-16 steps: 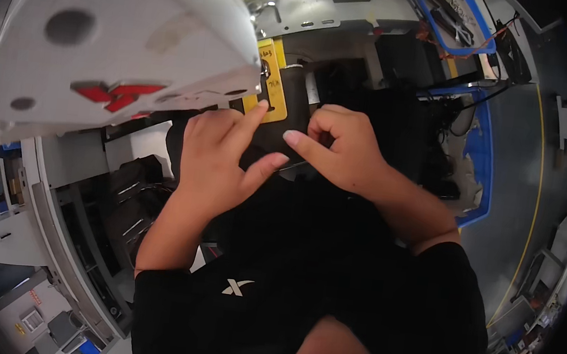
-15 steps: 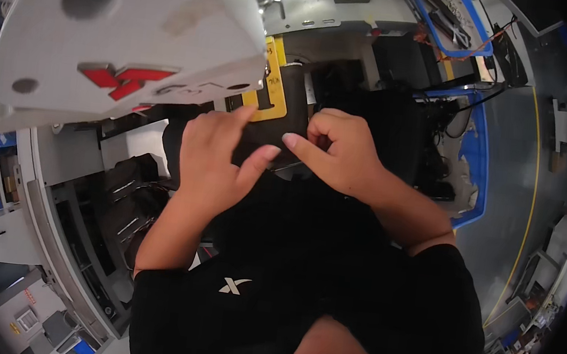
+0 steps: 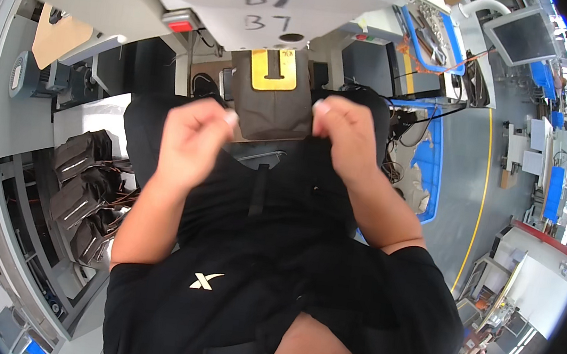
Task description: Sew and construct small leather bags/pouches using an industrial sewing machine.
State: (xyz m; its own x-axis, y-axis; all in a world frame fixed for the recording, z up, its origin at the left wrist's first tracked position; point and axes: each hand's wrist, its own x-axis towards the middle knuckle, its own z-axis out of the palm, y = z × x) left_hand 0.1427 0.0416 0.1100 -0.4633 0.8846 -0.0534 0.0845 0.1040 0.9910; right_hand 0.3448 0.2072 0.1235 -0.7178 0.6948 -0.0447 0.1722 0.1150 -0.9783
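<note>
A dark brown fabric piece [image 3: 270, 114], which looks like a bag or pouch, lies in front of me under the grey machine head. Across its far end sits a yellow plate [image 3: 272, 83] with a dark slot. My left hand [image 3: 193, 140] hovers just left of the fabric's near corner, fingers curled and tips pressed together. My right hand [image 3: 350, 132] is at the fabric's right edge, its thumb and fingers closed in a pinch. Whether either hand holds anything small is too blurred to make out.
A large grey machine head [image 3: 268, 7] with a red button [image 3: 179, 23] overhangs the work. Dark fabric bags [image 3: 83, 182] are stacked at left. A blue tray [image 3: 431, 36] of tools and a blue crate [image 3: 431, 166] stand at right. A monitor [image 3: 521, 38] is farther right.
The view has shifted, bringing more of the brown fabric and the yellow plate into sight. Both hands have moved apart, and the left fingers have gone from spread to curled together.
</note>
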